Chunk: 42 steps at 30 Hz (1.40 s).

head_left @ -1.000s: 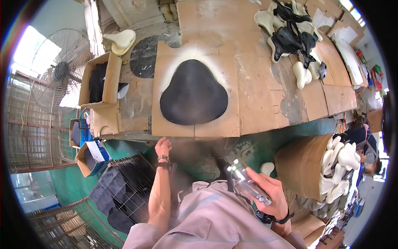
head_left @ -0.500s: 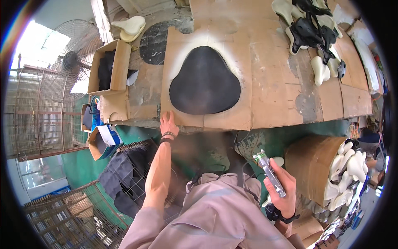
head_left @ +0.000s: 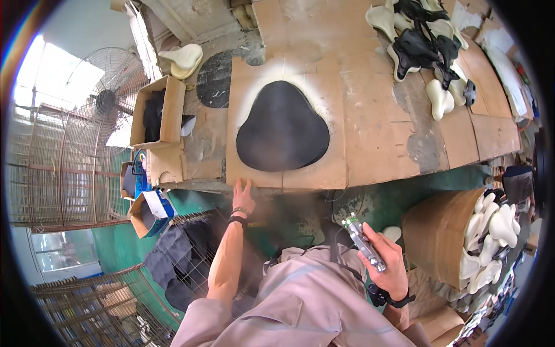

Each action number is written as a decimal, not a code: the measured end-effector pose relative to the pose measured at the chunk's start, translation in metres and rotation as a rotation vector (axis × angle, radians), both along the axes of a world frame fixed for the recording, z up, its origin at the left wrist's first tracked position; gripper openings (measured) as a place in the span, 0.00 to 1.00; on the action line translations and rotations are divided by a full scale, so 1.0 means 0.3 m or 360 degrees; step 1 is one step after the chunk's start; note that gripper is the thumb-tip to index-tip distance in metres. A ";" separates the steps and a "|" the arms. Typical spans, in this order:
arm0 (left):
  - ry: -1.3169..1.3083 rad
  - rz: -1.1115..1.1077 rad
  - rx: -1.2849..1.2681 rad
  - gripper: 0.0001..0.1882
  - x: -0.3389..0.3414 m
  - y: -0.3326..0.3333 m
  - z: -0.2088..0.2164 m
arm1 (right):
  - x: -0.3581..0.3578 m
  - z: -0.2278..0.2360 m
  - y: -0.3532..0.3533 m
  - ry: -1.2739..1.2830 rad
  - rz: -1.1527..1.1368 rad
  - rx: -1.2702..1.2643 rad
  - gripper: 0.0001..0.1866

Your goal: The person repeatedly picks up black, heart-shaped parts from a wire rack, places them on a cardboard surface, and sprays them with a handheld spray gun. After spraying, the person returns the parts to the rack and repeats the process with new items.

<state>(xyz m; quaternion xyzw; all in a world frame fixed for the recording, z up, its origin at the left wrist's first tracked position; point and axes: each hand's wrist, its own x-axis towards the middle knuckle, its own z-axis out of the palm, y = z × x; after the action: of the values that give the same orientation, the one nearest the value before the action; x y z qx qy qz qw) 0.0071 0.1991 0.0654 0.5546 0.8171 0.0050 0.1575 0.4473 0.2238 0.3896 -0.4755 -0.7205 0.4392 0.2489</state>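
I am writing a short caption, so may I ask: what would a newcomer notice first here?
First, the black rounded triangle on a cardboard sheet, just above the picture's centre. Next, the metallic tool in the right hand, at lower right. Cream and black saddle shapes crowd the upper right.

Green floor [head_left: 115, 246], window [head_left: 45, 75] (glaring), pale wall [head_left: 214, 18]

No lettering, number, label or sign can be read here — neither on the black rounded piece [head_left: 282, 127] nor on the cardboard sheet [head_left: 245, 170] under it. The blue-and-white box [head_left: 156, 203] at the left, the large carton [head_left: 436, 237] at the right and the handheld tool [head_left: 366, 247] in the right hand [head_left: 389, 266] show nothing legible — all too small or blurred to tell.
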 end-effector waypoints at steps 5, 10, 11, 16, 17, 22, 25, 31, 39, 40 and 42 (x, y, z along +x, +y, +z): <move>-0.2728 0.1173 0.0675 0.34 0.119 0.069 0.216 | 0.002 -0.018 -0.026 -0.0049 -0.0063 -0.0025 0.34; -0.3238 0.0978 0.0945 0.35 0.166 0.075 0.307 | -0.007 -0.044 -0.025 -0.0102 -0.0007 -0.0053 0.35; -0.3245 0.0964 0.0969 0.35 0.170 0.083 0.313 | -0.011 -0.046 -0.024 -0.0112 -0.0006 -0.0054 0.35; -0.2979 0.0993 0.1017 0.37 0.136 0.097 0.287 | -0.030 -0.059 -0.015 -0.0167 -0.0007 -0.0112 0.35; -0.2832 0.1040 0.1014 0.38 0.130 0.109 0.279 | -0.031 -0.064 -0.018 -0.0174 -0.0024 -0.0109 0.34; -0.0995 0.0625 0.1051 0.43 -0.039 0.142 0.022 | -0.033 -0.073 -0.020 -0.0257 0.0008 -0.0159 0.33; -0.0408 0.0468 0.0823 0.46 -0.078 0.232 -0.021 | -0.039 -0.082 -0.024 -0.0304 -0.0001 -0.0163 0.32; 0.0139 0.0341 0.0269 0.46 -0.059 0.270 -0.017 | -0.059 -0.085 -0.028 -0.0334 -0.0011 -0.0181 0.31; 0.0231 0.0236 0.0211 0.40 -0.030 0.195 0.013 | -0.097 -0.094 -0.026 -0.0350 0.0070 -0.0186 0.31; 0.0243 0.0252 0.0227 0.38 -0.032 0.192 0.006 | -0.099 -0.094 -0.025 -0.0357 0.0086 -0.0182 0.31; 0.0262 0.0273 0.0264 0.35 -0.032 0.199 0.000 | -0.100 -0.097 -0.027 -0.0373 0.0104 -0.0173 0.31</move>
<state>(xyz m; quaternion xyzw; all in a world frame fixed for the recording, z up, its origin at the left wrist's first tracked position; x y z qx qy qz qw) -0.0024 0.2589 0.0654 0.4923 0.8685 0.0403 0.0425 0.4172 0.2156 0.3605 -0.5125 -0.7349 0.4269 0.1225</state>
